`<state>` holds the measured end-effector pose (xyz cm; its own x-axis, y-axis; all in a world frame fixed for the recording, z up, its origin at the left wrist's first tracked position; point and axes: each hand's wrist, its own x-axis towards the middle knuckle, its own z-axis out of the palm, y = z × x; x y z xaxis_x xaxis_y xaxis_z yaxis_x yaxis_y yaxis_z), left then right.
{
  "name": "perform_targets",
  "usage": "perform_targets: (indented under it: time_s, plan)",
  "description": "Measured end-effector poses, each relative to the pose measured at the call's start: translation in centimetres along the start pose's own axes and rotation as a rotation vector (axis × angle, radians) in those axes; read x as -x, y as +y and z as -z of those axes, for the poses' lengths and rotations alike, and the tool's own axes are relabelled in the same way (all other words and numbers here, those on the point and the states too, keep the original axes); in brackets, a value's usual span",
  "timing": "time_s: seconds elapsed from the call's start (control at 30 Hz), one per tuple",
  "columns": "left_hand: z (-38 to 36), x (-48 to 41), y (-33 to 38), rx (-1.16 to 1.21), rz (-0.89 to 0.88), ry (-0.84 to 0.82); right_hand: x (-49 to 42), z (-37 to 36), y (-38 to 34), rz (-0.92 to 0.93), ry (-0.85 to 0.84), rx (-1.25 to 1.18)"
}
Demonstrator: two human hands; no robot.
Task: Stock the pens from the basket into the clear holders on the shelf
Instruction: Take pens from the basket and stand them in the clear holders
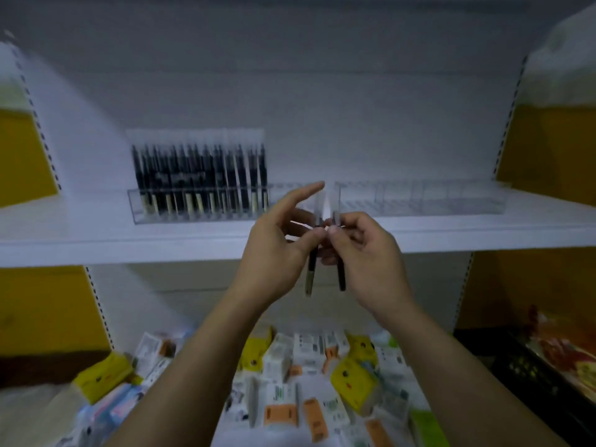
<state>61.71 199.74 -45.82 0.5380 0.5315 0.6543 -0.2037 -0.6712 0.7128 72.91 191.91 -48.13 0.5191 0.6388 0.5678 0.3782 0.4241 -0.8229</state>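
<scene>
While your hands meet in front of the white shelf point(96, 243), each one holds a pen upright. Your left hand point(274, 253) pinches the pale-tipped pen point(310, 275) between thumb and curled fingers, with the index finger stretched straight towards the shelf. Your right hand point(366, 253) pinches the second pen point(341, 279) near its top, fingers curled round it. The two pens hang side by side, apart at their lower ends. Behind them on the shelf, the left clear holder point(134, 209) stands packed with a row of black pens point(200, 175), and the right clear holder point(419, 201) sits just beside it. Below, small boxes point(306, 350) lie in a heap.
</scene>
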Motion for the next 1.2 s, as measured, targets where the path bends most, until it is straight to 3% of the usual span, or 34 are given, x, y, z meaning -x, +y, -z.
perform_targets:
  time_s: [0.2, 0.37, 0.63, 0.93, 1.2]
  plan:
    - [2.2, -4.6, 1.7, -0.009, -0.028, 0.064, -5.2, -0.5, -2.9, 0.102, 0.02, 0.193]
    - [3.5, -8.2, 2.7, -0.074, -0.093, 0.097, -8.7, -0.9, -5.0, 0.102, 0.008, 0.139]
    - [5.0, -13.4, 2.7, -0.219, -0.131, 0.157, -14.4, -1.3, -6.1, 0.312, 0.058, 0.331]
    - [6.2, -17.7, -0.1, -0.573, -0.164, 0.185, -19.8, -2.9, -3.3, 0.39, 0.046, 0.327]
    - [6.9, -18.7, -2.0, -0.67, -0.124, 0.193, -22.1, -4.2, -0.5, 0.393, -0.018, 0.308]
